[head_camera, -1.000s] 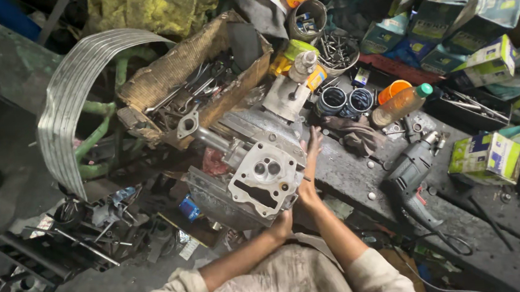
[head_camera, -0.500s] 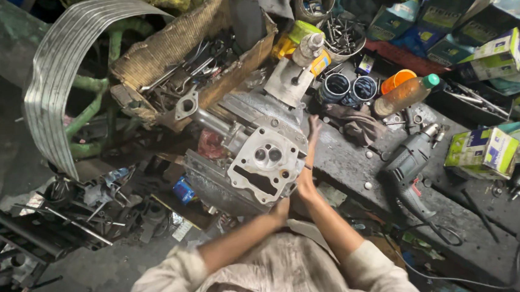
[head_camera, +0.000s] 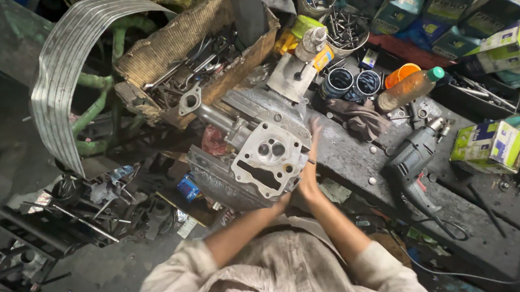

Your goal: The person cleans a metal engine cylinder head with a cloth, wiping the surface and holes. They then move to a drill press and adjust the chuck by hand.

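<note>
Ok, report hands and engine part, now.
Both hands gripping: right hand on its side, left hand underneath. Engine part face up at bench edge. Drill lies clear.

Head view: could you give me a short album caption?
Both hands, left hand and right hand, hold a grey metal engine part above a cluttered workbench.
</note>
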The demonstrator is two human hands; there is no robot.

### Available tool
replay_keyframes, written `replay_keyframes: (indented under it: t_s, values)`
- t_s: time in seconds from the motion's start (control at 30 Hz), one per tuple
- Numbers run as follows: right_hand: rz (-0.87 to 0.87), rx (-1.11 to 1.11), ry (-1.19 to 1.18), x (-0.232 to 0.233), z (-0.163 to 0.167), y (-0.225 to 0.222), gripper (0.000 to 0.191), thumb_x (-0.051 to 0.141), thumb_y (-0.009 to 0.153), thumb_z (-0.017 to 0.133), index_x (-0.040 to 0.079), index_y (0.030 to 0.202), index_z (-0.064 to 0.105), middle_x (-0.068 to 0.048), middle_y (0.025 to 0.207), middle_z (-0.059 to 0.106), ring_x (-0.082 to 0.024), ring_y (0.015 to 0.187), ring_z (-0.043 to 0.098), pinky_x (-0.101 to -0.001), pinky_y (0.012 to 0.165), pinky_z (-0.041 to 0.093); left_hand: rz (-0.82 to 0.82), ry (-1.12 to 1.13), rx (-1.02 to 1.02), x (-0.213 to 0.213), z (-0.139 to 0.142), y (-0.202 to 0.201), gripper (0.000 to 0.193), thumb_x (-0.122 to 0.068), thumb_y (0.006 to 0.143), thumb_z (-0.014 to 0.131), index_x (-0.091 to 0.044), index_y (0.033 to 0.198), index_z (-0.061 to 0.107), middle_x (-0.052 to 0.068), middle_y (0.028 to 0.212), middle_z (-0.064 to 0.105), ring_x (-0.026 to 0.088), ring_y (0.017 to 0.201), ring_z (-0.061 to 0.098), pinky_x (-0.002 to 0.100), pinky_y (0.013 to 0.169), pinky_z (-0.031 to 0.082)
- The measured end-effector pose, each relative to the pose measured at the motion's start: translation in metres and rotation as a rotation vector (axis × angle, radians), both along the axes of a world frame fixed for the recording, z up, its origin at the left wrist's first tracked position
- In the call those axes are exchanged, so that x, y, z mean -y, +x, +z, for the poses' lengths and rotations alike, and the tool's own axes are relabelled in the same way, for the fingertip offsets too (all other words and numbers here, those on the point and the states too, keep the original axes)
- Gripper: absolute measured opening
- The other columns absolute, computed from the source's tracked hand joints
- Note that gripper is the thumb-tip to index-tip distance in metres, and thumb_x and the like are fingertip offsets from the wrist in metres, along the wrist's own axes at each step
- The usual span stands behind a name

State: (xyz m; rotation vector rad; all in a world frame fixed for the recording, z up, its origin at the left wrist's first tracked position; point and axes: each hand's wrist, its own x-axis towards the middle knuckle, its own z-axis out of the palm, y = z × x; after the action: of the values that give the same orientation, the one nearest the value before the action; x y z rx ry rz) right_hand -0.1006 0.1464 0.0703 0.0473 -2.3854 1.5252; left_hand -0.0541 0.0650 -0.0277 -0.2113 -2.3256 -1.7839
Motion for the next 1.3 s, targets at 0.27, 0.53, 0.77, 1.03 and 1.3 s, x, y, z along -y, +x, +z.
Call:
replay_keyframes:
  t_s: [0.27, 0.53, 0.77, 1.03, 1.3]
  values:
    - [0.141, -0.016, 0.099, -0.011, -0.038, -0.003, 0.07, 0.042, 0.112, 0.046, 0.0, 0.165, 0.027, -0.031, 0.175, 0.007, -0.043, 0.161, -0.001, -0.0477, 0.13, 0.001, 0.038, -0.025, -0.028, -0.002, 0.005, 0.002, 0.048, -0.015, 0.109, 0.042, 0.005, 0.153, 0.039, 0.028, 0.158, 0.04, 0.042, 0.147, 0.035, 0.049, 0.121, 0.03]
    - [0.145, 0.296, -0.43, 0.008, -0.018, 0.033, 0.066, 0.038, 0.103, 0.054, 0.0, 0.154, 0.038, -0.019, 0.153, 0.05, -0.029, 0.139, 0.047, -0.0406, 0.115, 0.041, 0.022, -0.007, -0.059, 0.011, 0.016, -0.035, 0.049, -0.014, 0.109, 0.042, 0.006, 0.153, 0.038, 0.029, 0.158, 0.039, 0.043, 0.147, 0.035, 0.049, 0.12, 0.03]
    - [-0.017, 0.045, 0.248, -0.011, -0.018, -0.031, 0.068, 0.025, 0.107, 0.054, 0.001, 0.165, 0.027, -0.028, 0.174, 0.008, -0.044, 0.159, 0.0, -0.0517, 0.124, 0.0, -0.03, -0.064, -0.052, -0.009, 0.014, 0.01, 0.049, -0.013, 0.109, 0.042, 0.007, 0.153, 0.038, 0.03, 0.158, 0.039, 0.044, 0.147, 0.035, 0.05, 0.12, 0.03]
    - [0.196, 0.246, -0.352, 0.011, -0.003, 0.036, 0.066, 0.036, 0.104, 0.05, 0.006, 0.159, 0.031, -0.024, 0.166, 0.034, -0.035, 0.155, 0.032, -0.0426, 0.125, 0.028, 0.026, -0.015, -0.095, 0.013, 0.018, -0.049, 0.049, -0.012, 0.109, 0.043, 0.008, 0.154, 0.037, 0.031, 0.158, 0.039, 0.045, 0.147, 0.034, 0.051, 0.12, 0.03]
    - [-0.051, -0.02, 0.016, -0.018, -0.011, -0.046, 0.077, 0.046, 0.106, 0.048, -0.001, 0.161, 0.022, -0.028, 0.17, 0.013, -0.039, 0.159, -0.005, -0.0474, 0.124, -0.009, -0.055, -0.07, -0.05, -0.012, 0.016, 0.019, 0.046, -0.013, 0.11, 0.042, 0.006, 0.152, 0.04, 0.028, 0.157, 0.043, 0.041, 0.145, 0.039, 0.048, 0.12, 0.033]
